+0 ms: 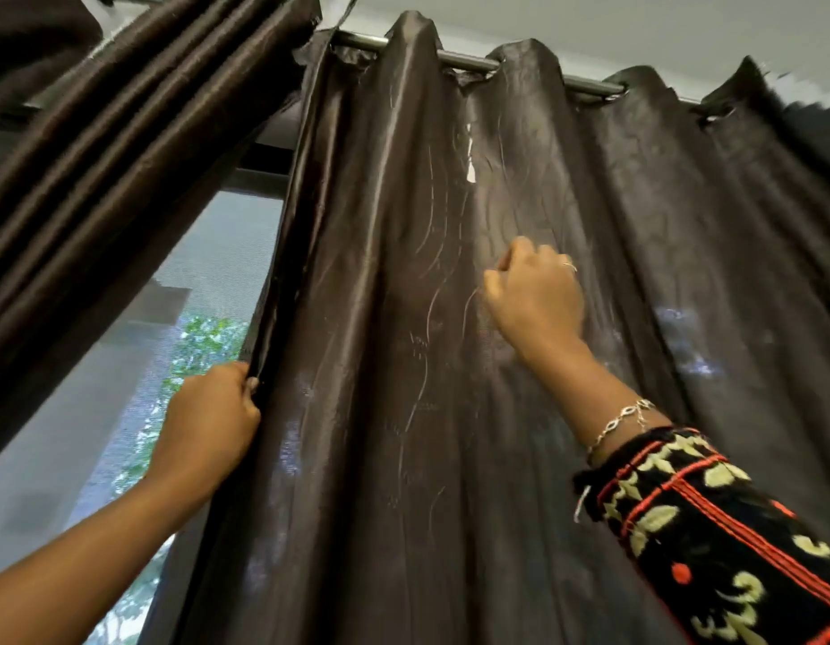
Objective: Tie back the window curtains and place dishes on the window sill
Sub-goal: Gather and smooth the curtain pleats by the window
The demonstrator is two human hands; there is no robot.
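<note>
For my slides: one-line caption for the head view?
Left hand grips the dark curtain by its edge; right hand pinches a middle fold.

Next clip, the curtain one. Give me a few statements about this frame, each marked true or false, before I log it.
1. The left hand grips the curtain by its edge. True.
2. The right hand hangs clear of the curtain. False: it is on the curtain's front, fingers curled into the fabric.
3. The curtain hangs from a metal rod. True.
4. The bracelet is on the left wrist. False: it is on the right wrist.
5. The window shows to the left of the gripped edge. True.
</note>
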